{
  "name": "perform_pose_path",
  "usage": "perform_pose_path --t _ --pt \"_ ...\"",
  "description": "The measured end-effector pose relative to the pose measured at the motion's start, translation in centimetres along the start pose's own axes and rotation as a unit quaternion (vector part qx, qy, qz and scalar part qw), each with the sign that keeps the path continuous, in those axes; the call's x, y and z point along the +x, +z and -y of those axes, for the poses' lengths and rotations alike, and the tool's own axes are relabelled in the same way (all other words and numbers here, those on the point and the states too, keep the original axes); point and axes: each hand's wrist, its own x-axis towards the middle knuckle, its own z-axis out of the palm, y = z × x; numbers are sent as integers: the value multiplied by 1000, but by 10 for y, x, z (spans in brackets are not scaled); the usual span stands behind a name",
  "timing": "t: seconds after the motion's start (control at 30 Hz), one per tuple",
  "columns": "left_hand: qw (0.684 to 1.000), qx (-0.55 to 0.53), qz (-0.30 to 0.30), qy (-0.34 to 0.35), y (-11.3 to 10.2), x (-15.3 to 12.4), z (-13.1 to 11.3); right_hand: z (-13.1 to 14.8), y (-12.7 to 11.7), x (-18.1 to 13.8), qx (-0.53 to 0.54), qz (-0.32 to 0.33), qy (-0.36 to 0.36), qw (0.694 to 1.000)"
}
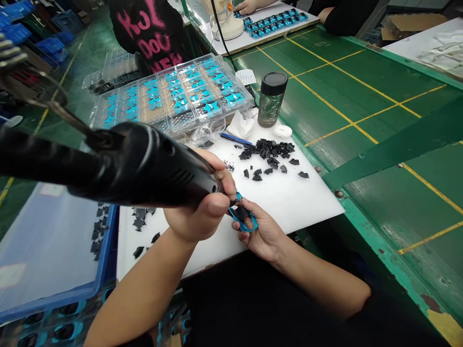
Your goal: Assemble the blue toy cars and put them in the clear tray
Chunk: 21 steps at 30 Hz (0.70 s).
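Observation:
My left hand (202,212) is shut around a black handheld rotary tool (144,166), whose body runs left across the view. A thin bit at its tip meets a small blue plastic part (243,217) near my fingers, though my fingers partly hide the contact. My right hand (262,233) holds that blue part, which has a black piece set in it. Both hands are over a white cutting board (289,202). Several black plastic scraps (267,152) lie in a pile on the board beyond my hands, and more lie at its left end (139,219).
A clear compartment tray of blue parts (173,94) stands beyond the board, beside a glass jar with a black lid (271,99). A blue crate (54,250) sits at left. A co-worker's hand (246,6) is at the far end of the green table (361,86).

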Motion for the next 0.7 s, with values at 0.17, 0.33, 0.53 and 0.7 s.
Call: perform_pose_path --t 0.17,0.33,0.53,0.7 --pt "1000 -10 10 -10 0 1 -4 -1 0 1 -18 -4 -5 1000" --pt "998 4 -68 0 -5 20 -33 -2 -11 0 -268 -1 -195 943" --pt "985 101 -106 87 -25 62 -35 3 -25 -6 -631 11 -545 552" --pt "982 155 -46 93 -42 89 -27 5 -23 -16 -671 61 -613 412"
